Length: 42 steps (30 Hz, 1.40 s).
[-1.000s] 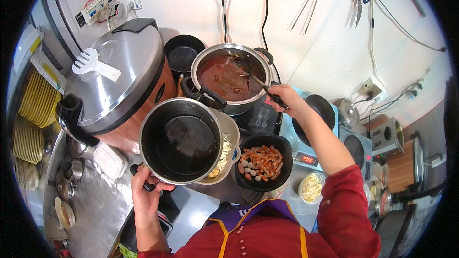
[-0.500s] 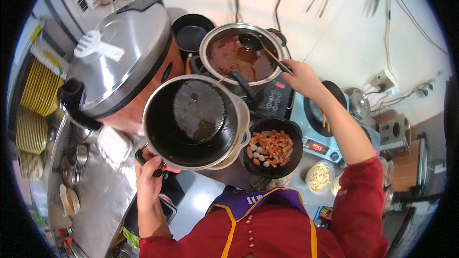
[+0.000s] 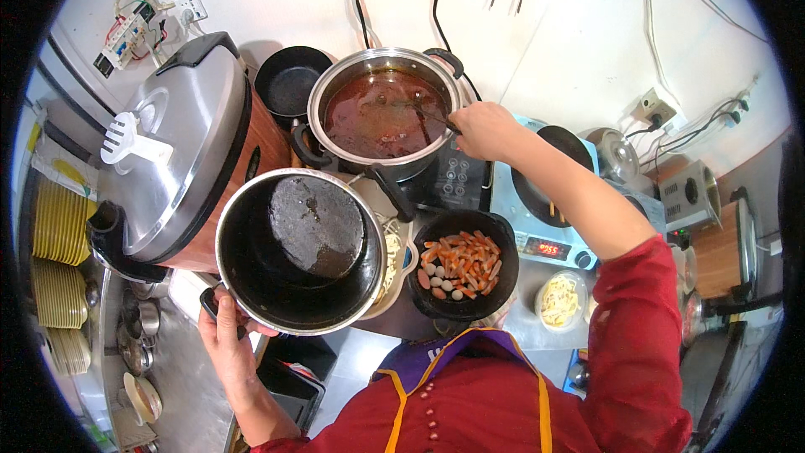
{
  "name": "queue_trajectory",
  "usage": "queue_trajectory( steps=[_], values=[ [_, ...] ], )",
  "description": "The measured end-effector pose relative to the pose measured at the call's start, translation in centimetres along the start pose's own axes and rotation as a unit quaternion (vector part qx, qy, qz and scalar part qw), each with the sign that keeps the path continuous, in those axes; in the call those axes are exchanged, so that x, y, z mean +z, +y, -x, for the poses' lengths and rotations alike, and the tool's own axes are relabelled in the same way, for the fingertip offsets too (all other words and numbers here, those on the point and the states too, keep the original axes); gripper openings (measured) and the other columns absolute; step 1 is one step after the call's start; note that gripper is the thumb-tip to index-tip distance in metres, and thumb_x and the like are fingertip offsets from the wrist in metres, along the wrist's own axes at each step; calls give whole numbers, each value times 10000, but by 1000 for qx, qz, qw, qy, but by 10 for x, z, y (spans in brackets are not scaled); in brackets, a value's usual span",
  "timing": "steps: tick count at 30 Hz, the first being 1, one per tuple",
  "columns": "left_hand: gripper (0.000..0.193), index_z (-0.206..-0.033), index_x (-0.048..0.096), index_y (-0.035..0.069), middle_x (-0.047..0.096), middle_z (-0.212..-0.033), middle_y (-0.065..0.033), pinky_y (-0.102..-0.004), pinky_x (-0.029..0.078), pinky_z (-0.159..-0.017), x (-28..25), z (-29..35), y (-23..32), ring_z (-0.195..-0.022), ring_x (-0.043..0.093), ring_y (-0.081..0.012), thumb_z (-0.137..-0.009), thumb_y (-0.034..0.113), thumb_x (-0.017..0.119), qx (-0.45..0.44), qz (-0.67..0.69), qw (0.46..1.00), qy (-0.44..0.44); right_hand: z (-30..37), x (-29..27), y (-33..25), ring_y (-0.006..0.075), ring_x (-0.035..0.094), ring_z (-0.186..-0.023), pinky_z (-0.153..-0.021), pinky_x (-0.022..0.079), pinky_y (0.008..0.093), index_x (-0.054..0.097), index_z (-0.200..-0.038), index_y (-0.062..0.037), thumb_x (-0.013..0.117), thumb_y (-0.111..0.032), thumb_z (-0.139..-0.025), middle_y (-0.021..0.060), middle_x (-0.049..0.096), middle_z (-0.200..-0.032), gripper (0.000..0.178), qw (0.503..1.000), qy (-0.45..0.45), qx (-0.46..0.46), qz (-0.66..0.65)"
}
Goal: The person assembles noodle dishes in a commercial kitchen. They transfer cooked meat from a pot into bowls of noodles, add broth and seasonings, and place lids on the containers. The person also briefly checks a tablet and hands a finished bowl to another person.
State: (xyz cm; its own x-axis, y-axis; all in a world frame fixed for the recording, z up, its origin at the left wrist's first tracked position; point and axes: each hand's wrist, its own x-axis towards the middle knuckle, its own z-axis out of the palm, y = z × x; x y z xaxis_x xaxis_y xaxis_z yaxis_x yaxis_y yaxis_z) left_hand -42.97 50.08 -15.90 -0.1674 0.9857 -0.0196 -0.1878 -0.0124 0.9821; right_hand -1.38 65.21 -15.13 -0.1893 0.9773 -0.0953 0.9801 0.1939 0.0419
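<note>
My left hand (image 3: pixel 226 335) is closed round the black side handle of a large steel pot (image 3: pixel 260 285), which is dark inside with a grey, stained bottom. My right hand (image 3: pixel 485 130) grips a ladle (image 3: pixel 434 117) by its handle, and the ladle's bowl is sunk out of sight in reddish-brown broth (image 3: pixel 369 122). That broth fills a two-handled steel pot (image 3: pixel 458 92) behind the held one, beside a black induction cooker (image 3: pixel 453 180). Close to the held pot stands a black pan (image 3: pixel 419 302) of orange-and-white sticks and small pale balls.
A large rice cooker (image 3: pixel 201 134) with a white slotted spatula (image 3: pixel 126 138) on its lid stands left. An empty black pan (image 3: pixel 289 88) sits behind. At right are a blue cooker (image 3: pixel 532 264) with a dark pan and a bowl of noodles (image 3: pixel 560 300). Stacked plates (image 3: pixel 63 226) line the far left.
The ladle's bowl, visible before near the broth's surface, has gone under it. My right hand has come lower and nearer the broth. The whole view has shifted slightly.
</note>
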Motion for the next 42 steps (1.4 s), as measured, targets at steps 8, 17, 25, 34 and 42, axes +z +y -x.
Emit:
queue_trajectory(
  steps=[8, 17, 25, 34, 42],
  values=[
    [209, -1033, 530, 3, 609, -855, -70, -245, 498, -451, -12, -5, 13, -626, 588, -131, -949, 192, 562, 67, -85, 994, -7, 20, -30, -4, 362, 662, -807, -736, 537, 445, 680, -833, 14, 595, -92, -709, 216, 666, -799, 185, 996, -78, -48, 4],
    [211, -1027, 547, -2, 610, -812, -72, -265, 502, -375, -33, -2, 15, -562, 597, -140, -935, 188, 567, 41, 10, 996, 78, -9, -10, -29, 351, 660, -833, -745, 538, 430, 663, -931, -11, 625, -89, -697, 207, 667, -831, 249, 993, -17, -107, -48],
    [214, -1024, 517, -26, 613, -761, -98, -272, 494, -339, -44, 4, 13, -489, 587, -161, -940, 170, 535, 9, 71, 996, 58, -51, 19, -24, 336, 658, -823, -742, 537, 431, 650, -1080, -18, 618, -93, -725, 189, 664, -842, 364, 995, 46, -88, -9],
    [224, -1008, 511, -25, 601, -779, -93, -269, 497, -351, -50, 5, 7, -507, 596, -157, -930, 183, 546, 17, 62, 997, 51, -60, 35, -26, 323, 667, -798, -691, 541, 420, 642, -971, -25, 592, -92, -744, 173, 660, -814, 242, 997, 63, -46, 17],
    [223, -1023, 501, -23, 610, -798, -101, -272, 515, -365, -49, 13, 5, -517, 607, -168, -928, 175, 543, 17, 80, 995, 56, -24, 10, -29, 311, 666, -855, -731, 539, 422, 648, -993, -30, 611, -111, -743, 159, 675, -862, 266, 997, -24, -61, 49]
  ],
)
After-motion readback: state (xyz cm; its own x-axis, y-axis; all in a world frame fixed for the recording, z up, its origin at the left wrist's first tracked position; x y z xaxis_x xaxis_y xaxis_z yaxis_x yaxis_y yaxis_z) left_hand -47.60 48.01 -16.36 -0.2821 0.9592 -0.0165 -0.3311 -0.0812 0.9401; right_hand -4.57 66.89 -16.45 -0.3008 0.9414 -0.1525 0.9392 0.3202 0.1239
